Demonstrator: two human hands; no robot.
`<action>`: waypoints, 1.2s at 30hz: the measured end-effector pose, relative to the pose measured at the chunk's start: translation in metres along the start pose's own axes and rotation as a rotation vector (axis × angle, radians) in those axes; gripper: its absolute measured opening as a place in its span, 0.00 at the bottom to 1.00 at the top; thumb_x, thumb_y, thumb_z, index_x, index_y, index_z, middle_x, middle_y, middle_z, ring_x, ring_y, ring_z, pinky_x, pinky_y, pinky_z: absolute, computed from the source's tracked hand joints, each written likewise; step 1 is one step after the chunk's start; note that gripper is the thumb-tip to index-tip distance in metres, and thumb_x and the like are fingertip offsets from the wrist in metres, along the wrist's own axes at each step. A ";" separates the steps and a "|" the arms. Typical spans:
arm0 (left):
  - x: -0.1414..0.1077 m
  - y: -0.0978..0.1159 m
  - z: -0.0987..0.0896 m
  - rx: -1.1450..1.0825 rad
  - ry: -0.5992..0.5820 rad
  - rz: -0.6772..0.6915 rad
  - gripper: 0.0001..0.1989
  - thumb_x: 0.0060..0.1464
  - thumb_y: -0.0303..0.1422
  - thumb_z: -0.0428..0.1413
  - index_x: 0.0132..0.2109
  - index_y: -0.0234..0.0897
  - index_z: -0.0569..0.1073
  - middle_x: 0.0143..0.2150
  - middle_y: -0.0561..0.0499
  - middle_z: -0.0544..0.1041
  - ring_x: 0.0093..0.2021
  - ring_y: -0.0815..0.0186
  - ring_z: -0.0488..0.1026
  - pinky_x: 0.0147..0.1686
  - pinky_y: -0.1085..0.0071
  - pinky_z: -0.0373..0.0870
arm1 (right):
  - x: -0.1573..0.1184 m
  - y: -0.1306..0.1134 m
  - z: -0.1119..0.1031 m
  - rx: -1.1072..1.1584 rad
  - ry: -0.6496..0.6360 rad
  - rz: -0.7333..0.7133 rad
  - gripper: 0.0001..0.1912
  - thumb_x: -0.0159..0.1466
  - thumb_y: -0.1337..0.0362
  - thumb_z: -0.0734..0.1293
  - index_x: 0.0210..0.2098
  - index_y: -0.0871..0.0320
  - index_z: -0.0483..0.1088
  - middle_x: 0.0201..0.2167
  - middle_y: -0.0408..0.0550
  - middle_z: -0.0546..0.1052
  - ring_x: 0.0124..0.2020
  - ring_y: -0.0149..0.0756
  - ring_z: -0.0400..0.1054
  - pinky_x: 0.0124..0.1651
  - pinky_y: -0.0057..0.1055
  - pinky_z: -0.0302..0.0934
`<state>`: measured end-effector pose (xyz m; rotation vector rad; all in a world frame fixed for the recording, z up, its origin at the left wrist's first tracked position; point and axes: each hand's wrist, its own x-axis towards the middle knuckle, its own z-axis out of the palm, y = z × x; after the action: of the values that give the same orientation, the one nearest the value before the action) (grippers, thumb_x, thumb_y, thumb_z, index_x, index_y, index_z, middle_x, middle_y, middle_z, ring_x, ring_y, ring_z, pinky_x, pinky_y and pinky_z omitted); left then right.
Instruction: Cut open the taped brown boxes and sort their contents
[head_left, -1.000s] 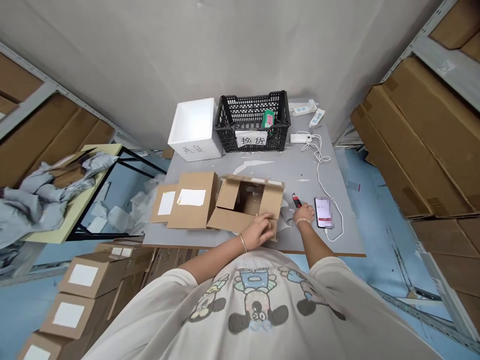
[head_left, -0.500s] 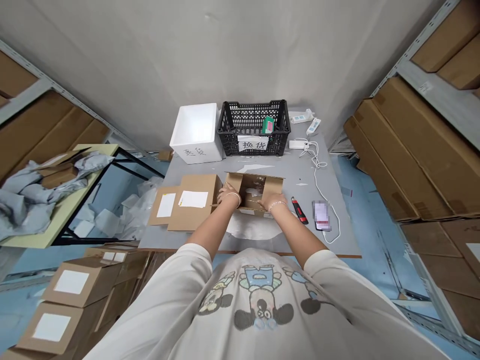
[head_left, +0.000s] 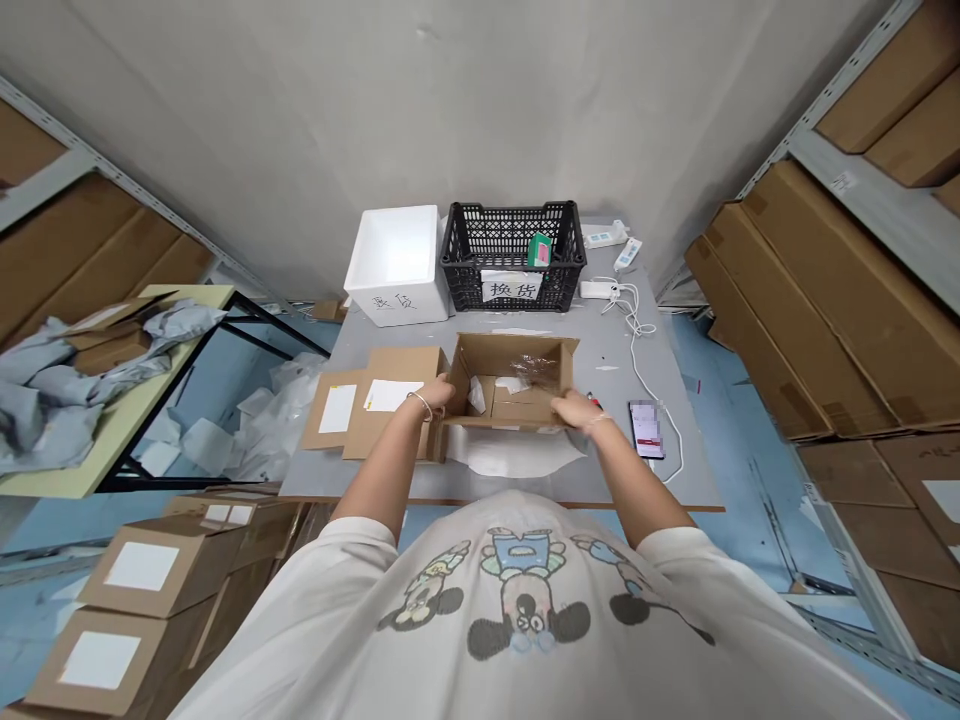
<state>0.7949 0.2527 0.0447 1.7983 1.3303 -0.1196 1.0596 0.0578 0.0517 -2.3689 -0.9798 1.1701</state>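
Note:
An open cardboard box sits on the table in front of me, and its interior shows a cardboard bottom. Inside lie crumpled clear plastic and whitish scraps. At the box's left side, my left hand has its fingers closed on the edge. My right hand grips the opposite side near its front corner. Beside the right hand, only a bit of the red utility knife shows. A closed carton with a white label stands just left of the left hand.
Behind the box are a white foam box and a black plastic crate holding a small green box. To the right lie a phone, its white cable and power strips. Stacked cartons stand low at left.
My hands have moved apart to the box's outer sides. The side flaps that stood inward have been opened outward, exposing the inside. My right hand now covers most of the utility knife.

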 end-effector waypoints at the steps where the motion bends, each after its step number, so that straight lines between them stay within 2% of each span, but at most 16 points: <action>1: -0.001 -0.006 -0.002 -0.138 -0.012 -0.034 0.19 0.55 0.34 0.53 0.53 0.37 0.68 0.45 0.43 0.79 0.43 0.58 0.78 0.33 0.66 0.77 | -0.001 0.013 -0.011 0.152 -0.030 0.006 0.20 0.59 0.60 0.63 0.47 0.66 0.71 0.43 0.63 0.77 0.44 0.48 0.73 0.43 0.40 0.70; 4: -0.005 -0.024 -0.006 -0.513 -0.081 -0.140 0.17 0.55 0.35 0.54 0.51 0.36 0.69 0.48 0.43 0.79 0.45 0.60 0.78 0.37 0.67 0.78 | -0.003 0.051 -0.038 0.513 -0.025 0.002 0.17 0.57 0.66 0.63 0.46 0.61 0.69 0.39 0.54 0.78 0.39 0.39 0.74 0.38 0.32 0.71; 7: -0.011 -0.038 -0.012 -0.599 -0.090 -0.105 0.19 0.54 0.38 0.58 0.51 0.35 0.70 0.50 0.41 0.78 0.46 0.59 0.78 0.40 0.65 0.78 | -0.008 0.074 -0.053 0.543 -0.060 0.006 0.19 0.58 0.67 0.64 0.49 0.60 0.68 0.40 0.53 0.78 0.40 0.39 0.75 0.41 0.32 0.70; 9: -0.016 -0.041 -0.016 -0.491 -0.036 -0.049 0.23 0.54 0.38 0.59 0.56 0.37 0.68 0.54 0.41 0.76 0.50 0.57 0.76 0.45 0.64 0.76 | -0.016 0.072 -0.056 0.351 0.040 -0.021 0.24 0.59 0.64 0.66 0.55 0.61 0.66 0.46 0.57 0.76 0.47 0.43 0.73 0.47 0.37 0.69; 11: -0.021 -0.035 -0.019 -0.254 0.104 0.009 0.32 0.54 0.38 0.59 0.64 0.38 0.61 0.61 0.38 0.69 0.57 0.55 0.72 0.52 0.61 0.72 | -0.030 0.056 -0.053 0.072 0.298 -0.118 0.32 0.59 0.61 0.68 0.61 0.63 0.60 0.57 0.64 0.69 0.58 0.51 0.65 0.57 0.44 0.62; 13: -0.026 -0.017 -0.020 0.061 0.285 0.080 0.43 0.51 0.35 0.62 0.69 0.35 0.50 0.68 0.33 0.58 0.66 0.50 0.61 0.60 0.58 0.64 | -0.048 0.031 -0.043 -0.185 0.557 -0.283 0.38 0.60 0.59 0.68 0.65 0.67 0.55 0.66 0.68 0.57 0.67 0.57 0.51 0.65 0.50 0.51; 14: -0.026 -0.004 -0.019 0.218 0.363 0.125 0.49 0.49 0.32 0.64 0.71 0.33 0.46 0.71 0.31 0.52 0.69 0.47 0.54 0.63 0.55 0.58 | -0.057 0.017 -0.035 -0.272 0.587 -0.386 0.36 0.63 0.60 0.66 0.66 0.66 0.53 0.68 0.67 0.54 0.68 0.56 0.47 0.66 0.52 0.47; 16: -0.021 0.026 -0.017 0.471 0.430 0.230 0.52 0.45 0.28 0.65 0.71 0.35 0.45 0.73 0.33 0.43 0.72 0.43 0.42 0.66 0.50 0.49 | -0.071 -0.011 -0.014 -0.403 0.474 -0.600 0.33 0.66 0.60 0.62 0.67 0.62 0.53 0.68 0.62 0.54 0.68 0.53 0.47 0.67 0.50 0.45; 18: -0.008 0.056 -0.016 0.621 0.419 0.295 0.47 0.49 0.26 0.61 0.71 0.40 0.47 0.73 0.39 0.45 0.72 0.43 0.41 0.66 0.45 0.44 | -0.076 -0.034 0.010 -0.505 0.309 -0.731 0.34 0.66 0.58 0.63 0.68 0.59 0.52 0.67 0.59 0.58 0.67 0.52 0.50 0.67 0.48 0.45; 21: 0.022 0.087 -0.019 0.712 0.345 0.257 0.35 0.53 0.26 0.57 0.67 0.41 0.59 0.70 0.40 0.55 0.70 0.45 0.49 0.65 0.46 0.47 | -0.065 -0.052 0.037 -0.599 0.202 -0.645 0.36 0.65 0.59 0.65 0.68 0.61 0.51 0.58 0.64 0.69 0.59 0.52 0.63 0.61 0.45 0.54; 23: 0.042 0.093 -0.025 0.716 0.199 0.199 0.24 0.54 0.31 0.58 0.59 0.38 0.70 0.62 0.37 0.68 0.63 0.46 0.61 0.61 0.51 0.56 | -0.053 -0.053 0.042 -0.649 0.150 -0.510 0.28 0.65 0.62 0.65 0.63 0.62 0.61 0.48 0.64 0.76 0.50 0.51 0.70 0.53 0.42 0.60; 26: 0.058 0.087 -0.039 0.659 0.101 0.178 0.14 0.54 0.40 0.58 0.43 0.35 0.78 0.47 0.37 0.77 0.52 0.49 0.71 0.52 0.59 0.64 | -0.039 -0.044 0.032 -0.700 0.126 -0.432 0.12 0.66 0.65 0.63 0.45 0.62 0.75 0.40 0.63 0.78 0.45 0.49 0.72 0.49 0.39 0.60; 28: 0.060 0.079 -0.048 0.626 0.122 0.229 0.15 0.53 0.44 0.58 0.34 0.36 0.78 0.38 0.41 0.77 0.45 0.52 0.73 0.47 0.62 0.66 | -0.036 -0.035 0.019 -0.709 0.161 -0.474 0.11 0.66 0.65 0.62 0.37 0.61 0.76 0.39 0.62 0.79 0.45 0.48 0.72 0.49 0.38 0.59; 32: 0.050 0.067 -0.065 0.496 0.005 0.324 0.19 0.50 0.49 0.59 0.24 0.39 0.74 0.21 0.50 0.70 0.33 0.60 0.71 0.36 0.67 0.66 | -0.030 -0.018 -0.013 -0.667 0.202 -0.513 0.11 0.66 0.61 0.64 0.36 0.60 0.76 0.38 0.59 0.79 0.45 0.47 0.71 0.50 0.38 0.57; 34: 0.044 0.060 -0.072 0.349 -0.042 0.312 0.19 0.46 0.50 0.61 0.23 0.39 0.73 0.19 0.52 0.68 0.30 0.61 0.71 0.33 0.68 0.65 | -0.024 -0.010 -0.030 -0.627 0.176 -0.548 0.09 0.65 0.62 0.65 0.35 0.59 0.77 0.38 0.57 0.79 0.45 0.46 0.70 0.51 0.37 0.56; 36: 0.039 0.051 -0.078 0.098 -0.051 0.280 0.19 0.42 0.50 0.63 0.25 0.37 0.74 0.22 0.51 0.72 0.32 0.61 0.72 0.34 0.68 0.66 | -0.019 -0.003 -0.047 -0.570 0.175 -0.625 0.08 0.64 0.65 0.65 0.36 0.58 0.77 0.39 0.55 0.79 0.46 0.45 0.70 0.52 0.36 0.55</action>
<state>0.8218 0.3320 0.1012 2.0318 1.0408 -0.0791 1.0874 0.0473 0.0924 -2.1923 -1.9926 0.4756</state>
